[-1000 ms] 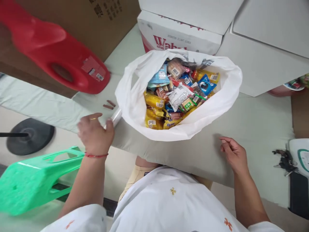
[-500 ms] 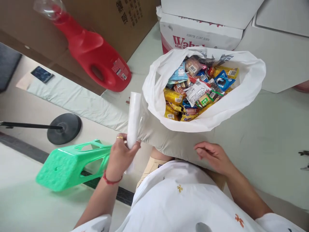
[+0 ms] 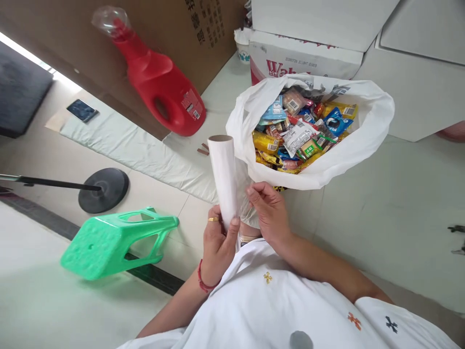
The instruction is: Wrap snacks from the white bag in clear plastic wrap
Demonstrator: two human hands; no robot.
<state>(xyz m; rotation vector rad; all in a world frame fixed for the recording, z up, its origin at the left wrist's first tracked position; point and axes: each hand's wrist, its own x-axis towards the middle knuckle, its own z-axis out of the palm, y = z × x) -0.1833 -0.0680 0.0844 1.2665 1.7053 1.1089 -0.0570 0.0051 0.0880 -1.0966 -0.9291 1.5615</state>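
My left hand (image 3: 220, 231) is wrapped round the lower part of a white roll of plastic bags (image 3: 222, 177), which stands nearly upright with its hollow core showing at the top. Just right of the roll, my right hand (image 3: 271, 213) has its thumb and fingertips drawn together in a pinch. Thin see-through plastic seems to hang between the two, but whether the fingertips hold its edge is unclear. Beyond my hands sits an open white plastic bag (image 3: 348, 162), its rim folded outward. Wrapped snacks (image 3: 300, 135) in several colours fill it.
A red jug (image 3: 169, 92) with a clear cap stands by a brown cardboard box (image 3: 203, 63). White cartons (image 3: 308, 55) are behind the bag. On the left are a green plastic stool (image 3: 98, 242), a round black base (image 3: 105, 189) with a pole, and a phone (image 3: 83, 110).
The roll has moved right in my left hand and tilted, so its core opening shows. My right hand has moved left, up close to the roll. The view has shifted slightly.
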